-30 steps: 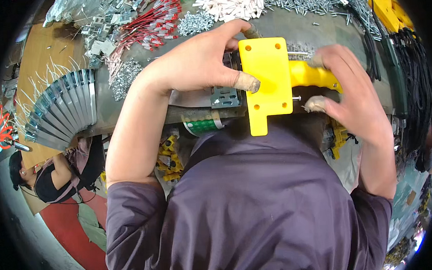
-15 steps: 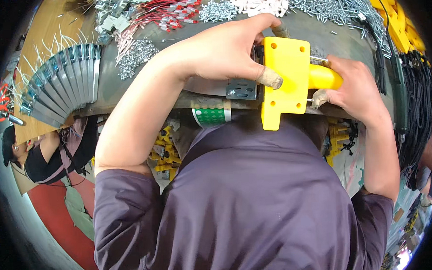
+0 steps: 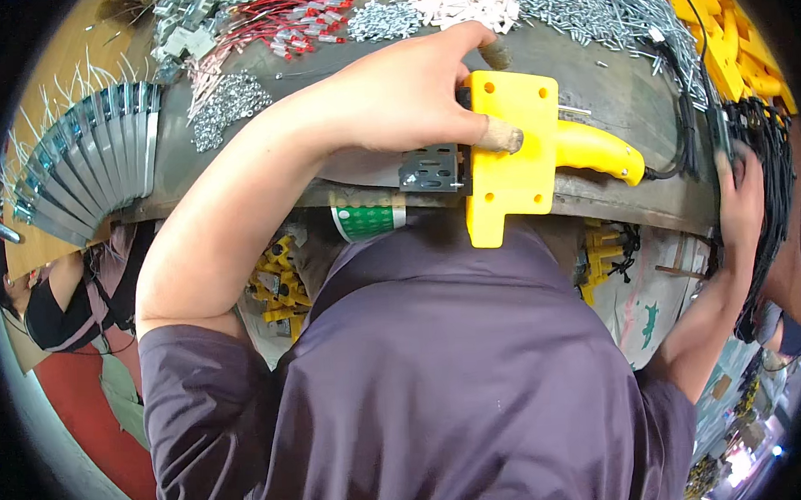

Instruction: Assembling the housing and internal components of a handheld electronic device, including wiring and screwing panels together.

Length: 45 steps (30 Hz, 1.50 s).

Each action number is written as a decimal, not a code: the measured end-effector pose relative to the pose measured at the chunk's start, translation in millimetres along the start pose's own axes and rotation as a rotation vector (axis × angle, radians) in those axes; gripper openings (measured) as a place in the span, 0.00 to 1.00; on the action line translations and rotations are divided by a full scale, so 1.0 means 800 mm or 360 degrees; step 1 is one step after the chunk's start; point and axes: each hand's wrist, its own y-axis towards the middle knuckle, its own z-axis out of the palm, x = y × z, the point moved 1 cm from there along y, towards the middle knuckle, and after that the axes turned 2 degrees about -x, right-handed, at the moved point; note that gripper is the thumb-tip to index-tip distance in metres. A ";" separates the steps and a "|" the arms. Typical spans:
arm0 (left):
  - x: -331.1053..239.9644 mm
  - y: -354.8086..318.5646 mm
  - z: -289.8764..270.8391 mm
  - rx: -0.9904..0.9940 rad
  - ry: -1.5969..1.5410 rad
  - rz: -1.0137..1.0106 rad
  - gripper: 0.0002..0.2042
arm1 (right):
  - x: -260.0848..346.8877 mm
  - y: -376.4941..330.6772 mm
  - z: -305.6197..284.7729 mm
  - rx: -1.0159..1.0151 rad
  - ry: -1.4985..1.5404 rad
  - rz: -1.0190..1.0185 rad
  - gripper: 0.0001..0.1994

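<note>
My left hand (image 3: 411, 93) is closed round the head of a yellow plastic tool housing (image 3: 513, 169), its taped thumb pressed on the flat face. A rounded yellow handle runs right from that head, with a black cord (image 3: 661, 173) at its end. Left of the head juts a slotted metal bracket (image 3: 429, 167), partly under my wrist. A thin metal screw (image 3: 575, 110) sticks out of the head's right side. At the table's right edge my right hand (image 3: 742, 186), slightly blurred, is closed round a slim dark tool (image 3: 719, 129) with a cord at its upper end.
Piles of screws (image 3: 587, 27), white parts (image 3: 466, 1), red wired parts (image 3: 305, 17) and small metal fittings (image 3: 229, 105) lie along the back. Metal strips (image 3: 93, 165) fan out at left. Black cords (image 3: 768, 171) hang at right by yellow housings (image 3: 740, 43). Another person sits at left.
My right hand has left the yellow handle and the screws beside it and moved right to the slim dark tool. The left hand still holds the housing. The whole view has shifted slightly.
</note>
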 end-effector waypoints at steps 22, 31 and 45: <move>-0.016 0.009 -0.012 -0.0047 0.0297 -0.0051 0.32 | 0.205 -0.027 -0.006 0.0113 0.2675 -0.0457 0.13; 0.001 0.015 -0.008 -0.0031 0.0162 -0.0093 0.34 | 0.217 -0.027 0.000 0.0088 0.2381 -0.0830 0.15; -0.013 0.008 -0.005 -0.0102 0.0134 -0.0344 0.37 | 0.208 -0.013 0.003 0.0210 0.2351 -0.1159 0.21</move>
